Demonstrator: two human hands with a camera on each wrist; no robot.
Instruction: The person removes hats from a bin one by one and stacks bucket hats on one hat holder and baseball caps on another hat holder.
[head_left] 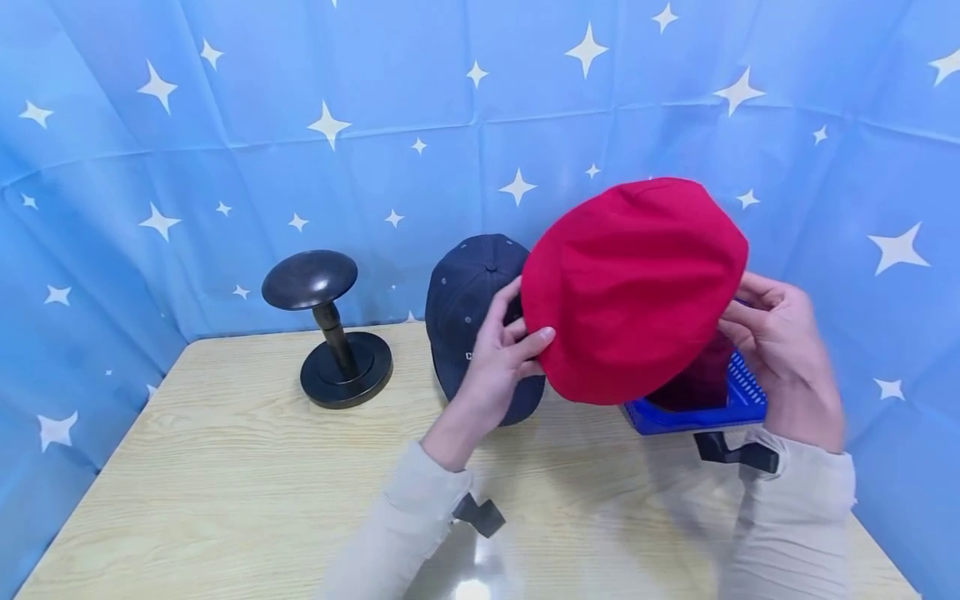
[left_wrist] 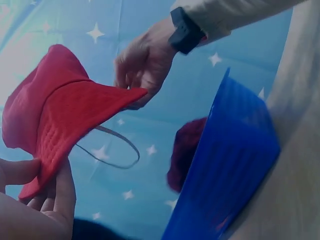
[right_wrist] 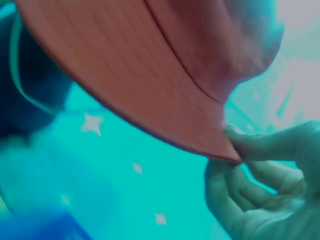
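Observation:
A red bucket hat [head_left: 637, 292] is held up in the air, crown toward the head camera. My left hand [head_left: 498, 358] pinches its brim at the left, thumb on top and fingers beneath. On the opposite side my right hand [head_left: 783, 350] pinches the brim between thumb and fingers, seen plainly in the right wrist view. A thin cord loop [left_wrist: 117, 162] hangs under the hat in the left wrist view. Behind my left hand a dark navy baseball cap [head_left: 472, 300] stands upright, partly covered by the hand and the hat.
A blue plastic basket [head_left: 746, 387] holds a dark maroon fabric item [head_left: 693, 379], partly hidden under the red hat. At the left back stands a black hat stand [head_left: 341, 346] with a domed top. A starred blue curtain [head_left: 405, 75] encloses the wooden table [head_left: 225, 475].

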